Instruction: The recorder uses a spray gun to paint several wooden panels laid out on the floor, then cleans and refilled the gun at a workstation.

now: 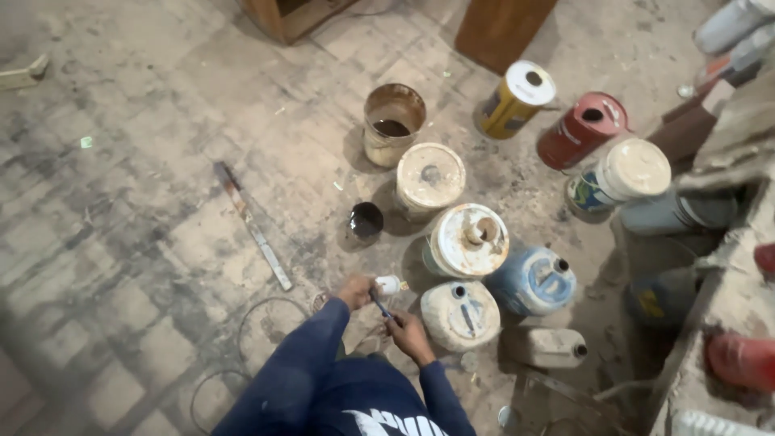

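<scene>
My left hand (353, 291) holds a small white container (390, 284) just above the floor. Beside it, my right hand (408, 334) grips a thin dark tool (379, 305) whose tip points at the container. Both arms wear dark blue sleeves. Just beyond the hands stands a small black cup (366, 220) of dark liquid. A white jerrycan (460, 315) sits right of my right hand.
Several dirty cans crowd the dusty floor: an open tin of dark liquid (393, 121), a lidded white bucket (429, 176), a rusty-lidded can (468, 240), a blue jerrycan (533, 280), yellow (515, 98) and red (583, 129) cans. A metal bar (252, 224) and wire loops (258, 323) lie at left.
</scene>
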